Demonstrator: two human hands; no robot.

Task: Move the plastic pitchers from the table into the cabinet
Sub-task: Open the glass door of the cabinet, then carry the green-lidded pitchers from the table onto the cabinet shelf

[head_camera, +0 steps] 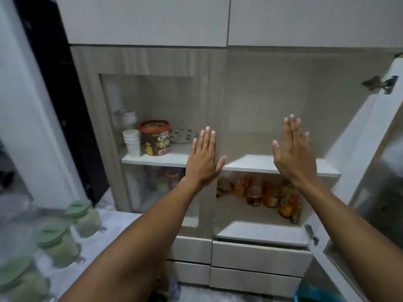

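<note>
Three plastic pitchers sit on the table (113, 227) at far left: pale translucent green bodies, darker green lids, all motion-blurred. Nearest pitcher (21, 280) is at the bottom-left corner, middle pitcher (57, 245) just behind it, far pitcher (84, 216) closest to the cabinet (152, 59). They stand in a rough diagonal row, upright, none touching a hand

Left hand (204, 159) is raised flat in front of the cabinet's centre post, palm away, fingers spread a little, holding nothing. All three pitchers are well left of and below it, beside the left forearm

Behind the closed left glass door (157, 101): stack of white paper cups (132, 141), red snack tin (156, 138), patterned plate (183, 136) on the shelf (257, 163). Contents below are too blurred to name

Right hand (292, 151) is also flat and open, fingers together, empty, in front of the bare right half of the shelf. Pitchers are far apart from it, across the whole frame

Lower right compartment holds a cluster of jars (270, 195) with orange and red labels. Right door (370, 149) is swung open at the frame edge. Drawers (259, 256) below, the top right one slightly ajar
</note>
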